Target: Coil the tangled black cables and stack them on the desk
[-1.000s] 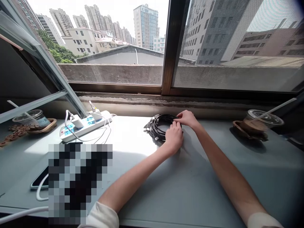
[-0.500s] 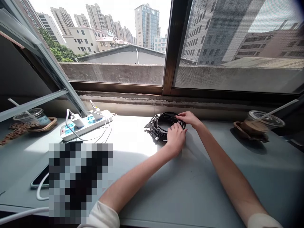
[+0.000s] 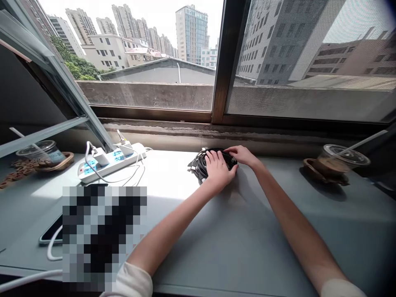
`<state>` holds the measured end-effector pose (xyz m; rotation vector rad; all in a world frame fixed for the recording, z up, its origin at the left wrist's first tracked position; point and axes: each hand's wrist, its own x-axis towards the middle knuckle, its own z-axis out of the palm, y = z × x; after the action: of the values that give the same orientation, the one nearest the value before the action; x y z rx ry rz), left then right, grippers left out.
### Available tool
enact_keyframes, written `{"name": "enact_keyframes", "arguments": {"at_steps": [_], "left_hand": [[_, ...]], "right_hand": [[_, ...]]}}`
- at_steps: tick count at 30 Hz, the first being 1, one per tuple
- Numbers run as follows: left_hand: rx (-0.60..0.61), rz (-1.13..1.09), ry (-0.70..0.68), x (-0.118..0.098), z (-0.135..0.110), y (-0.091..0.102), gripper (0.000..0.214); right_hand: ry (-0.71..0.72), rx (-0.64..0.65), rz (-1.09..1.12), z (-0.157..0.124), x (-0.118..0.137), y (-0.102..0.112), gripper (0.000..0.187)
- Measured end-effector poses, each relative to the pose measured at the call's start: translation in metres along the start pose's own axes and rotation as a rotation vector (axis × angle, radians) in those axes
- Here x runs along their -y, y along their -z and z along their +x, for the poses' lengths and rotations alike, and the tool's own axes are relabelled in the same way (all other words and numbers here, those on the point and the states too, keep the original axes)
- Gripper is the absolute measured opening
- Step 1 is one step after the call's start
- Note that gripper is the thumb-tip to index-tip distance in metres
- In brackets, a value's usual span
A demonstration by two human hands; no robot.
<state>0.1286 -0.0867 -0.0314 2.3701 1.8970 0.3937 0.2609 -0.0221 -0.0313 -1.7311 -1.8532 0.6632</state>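
Observation:
A coiled bundle of black cables point(image 3: 201, 164) with light-coloured metal connectors lies on the grey tabletop near the window, partly covered by my hands. My left hand point(image 3: 218, 168) rests over the top of the coil with its fingers stretched and a little apart, the thumb at the right side. At the coil's back right edge, my right hand point(image 3: 243, 156) has its fingers bent and closed on the cables; its fingertips are partly hidden.
To the left lies a white power strip point(image 3: 113, 163) with plugs and thin white cords. A phone point(image 3: 51, 231) sits in front of it, beside a blurred-out patch. Plastic drink cups stand at the far left point(image 3: 46, 152) and right point(image 3: 331, 161). The window frame point(image 3: 154, 113) bounds the back.
My left hand has shifted left and spread its fingers flat over the coil, covering its open middle. My right hand has moved slightly left along the coil's back edge.

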Motion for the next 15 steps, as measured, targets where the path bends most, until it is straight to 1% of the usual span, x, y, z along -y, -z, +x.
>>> {"name": "enact_keyframes", "arguments": {"at_steps": [2, 4, 7, 10, 13, 15], "left_hand": [[0.042, -0.033, 0.022, 0.007, 0.005, 0.004, 0.096], [0.079, -0.062, 0.051, 0.013, 0.008, 0.006, 0.106], [0.138, -0.075, 0.099, 0.017, 0.008, 0.008, 0.113], [0.195, -0.076, 0.123, 0.018, 0.008, 0.01, 0.116], [0.23, -0.131, 0.13, 0.022, 0.014, 0.014, 0.116], [0.172, -0.189, 0.164, 0.028, 0.021, 0.015, 0.102]], "right_hand": [[0.003, -0.022, -0.045, 0.001, -0.002, -0.001, 0.027], [-0.014, -0.055, -0.093, -0.001, -0.004, 0.0, 0.023], [-0.051, -0.127, -0.164, -0.005, -0.002, 0.004, 0.019], [-0.075, -0.168, -0.199, -0.008, 0.003, 0.008, 0.022], [-0.095, -0.162, -0.201, -0.009, 0.005, 0.007, 0.027], [-0.107, -0.162, -0.188, -0.008, 0.004, 0.006, 0.029]]}}
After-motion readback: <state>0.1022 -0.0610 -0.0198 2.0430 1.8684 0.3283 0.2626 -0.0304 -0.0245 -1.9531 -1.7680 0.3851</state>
